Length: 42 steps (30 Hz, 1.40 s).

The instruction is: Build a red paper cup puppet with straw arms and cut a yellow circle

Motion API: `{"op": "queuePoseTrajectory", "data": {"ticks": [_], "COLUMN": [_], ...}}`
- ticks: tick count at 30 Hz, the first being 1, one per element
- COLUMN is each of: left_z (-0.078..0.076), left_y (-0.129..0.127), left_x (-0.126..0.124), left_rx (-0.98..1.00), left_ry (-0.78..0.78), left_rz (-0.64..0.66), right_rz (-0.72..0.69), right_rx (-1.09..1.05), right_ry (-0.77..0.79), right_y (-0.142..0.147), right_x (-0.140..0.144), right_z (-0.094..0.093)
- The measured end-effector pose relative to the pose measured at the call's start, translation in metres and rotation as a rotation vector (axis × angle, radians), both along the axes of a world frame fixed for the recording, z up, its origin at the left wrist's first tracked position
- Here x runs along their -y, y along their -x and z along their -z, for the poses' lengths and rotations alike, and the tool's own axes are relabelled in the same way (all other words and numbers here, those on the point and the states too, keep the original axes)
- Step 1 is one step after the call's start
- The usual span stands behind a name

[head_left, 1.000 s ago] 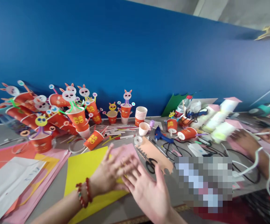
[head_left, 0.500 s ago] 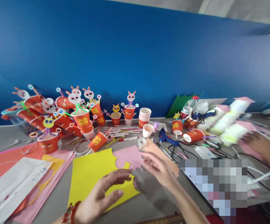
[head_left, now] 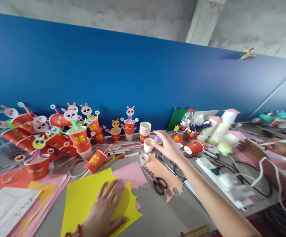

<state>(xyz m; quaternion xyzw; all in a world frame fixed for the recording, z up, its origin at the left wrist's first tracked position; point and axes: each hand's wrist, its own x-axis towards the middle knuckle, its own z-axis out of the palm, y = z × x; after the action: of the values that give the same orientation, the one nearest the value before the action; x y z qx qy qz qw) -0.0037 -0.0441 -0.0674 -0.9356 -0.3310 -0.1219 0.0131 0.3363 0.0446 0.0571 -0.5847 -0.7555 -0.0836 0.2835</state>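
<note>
My left hand (head_left: 108, 204) lies flat with spread fingers on a yellow sheet of paper (head_left: 76, 194), whose right edge has scalloped cut-outs. My right hand (head_left: 169, 148) reaches forward over the table, thumb and fingers apart around a small purple object (head_left: 157, 139) whose kind I cannot make out. Beside those fingertips stands a small white paper cup (head_left: 148, 146). Black-handled scissors (head_left: 159, 186) rest on a peach paper sheet (head_left: 166, 169) with cut edges. A pink sheet (head_left: 133, 172) sits partly under the yellow one.
Red paper cups with rabbit faces (head_left: 80, 138) crowd the back left. Several pens (head_left: 129, 155) and a tape roll (head_left: 144, 158) lie mid-table. A white power strip (head_left: 214, 174) with cables is at right, near another person's hands (head_left: 250, 151). Stacked coloured paper (head_left: 46, 194) lies left.
My left hand has come down flat onto the yellow paper. My right hand has moved forward to the purple object, and the scissors are now uncovered. The view has tilted up and turned right.
</note>
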Motion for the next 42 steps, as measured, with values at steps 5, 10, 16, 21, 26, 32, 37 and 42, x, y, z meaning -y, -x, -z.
{"op": "queuePoseTrajectory", "data": {"ticks": [5, 10, 16, 21, 26, 32, 37, 42], "left_z": [0.003, 0.001, 0.002, 0.003, -0.002, -0.003, 0.003, -0.005], "left_y": [0.001, 0.001, 0.001, 0.001, 0.0, 0.0, 0.003, 0.006], "left_x": [0.002, 0.003, 0.002, 0.002, 0.004, 0.003, 0.002, -0.001], "left_rx": [0.001, 0.026, 0.07, 0.115, 0.11, 0.083, 0.159, 0.41], "left_ry": [0.0, 0.049, 0.102, 0.083, 0.111, 0.133, 0.124, 0.11], "left_rz": [0.002, -0.018, -0.028, -0.031, -0.039, -0.041, -0.045, -0.181], "right_rz": [-0.022, 0.005, 0.002, -0.128, -0.166, -0.197, -0.255, -0.469], "right_rx": [0.143, 0.247, 0.323, 0.409, 0.394, 0.291, 0.235, 0.063], "right_ry": [0.059, 0.096, 0.047, 0.076, 0.079, 0.095, 0.086, 0.059], "right_y": [0.006, 0.015, 0.012, 0.013, 0.016, 0.008, 0.017, 0.052], "right_x": [-0.053, -0.078, -0.06, -0.04, -0.039, -0.049, -0.03, 0.023], "right_z": [-0.019, -0.023, -0.022, -0.002, 0.015, 0.008, -0.008, -0.016]}}
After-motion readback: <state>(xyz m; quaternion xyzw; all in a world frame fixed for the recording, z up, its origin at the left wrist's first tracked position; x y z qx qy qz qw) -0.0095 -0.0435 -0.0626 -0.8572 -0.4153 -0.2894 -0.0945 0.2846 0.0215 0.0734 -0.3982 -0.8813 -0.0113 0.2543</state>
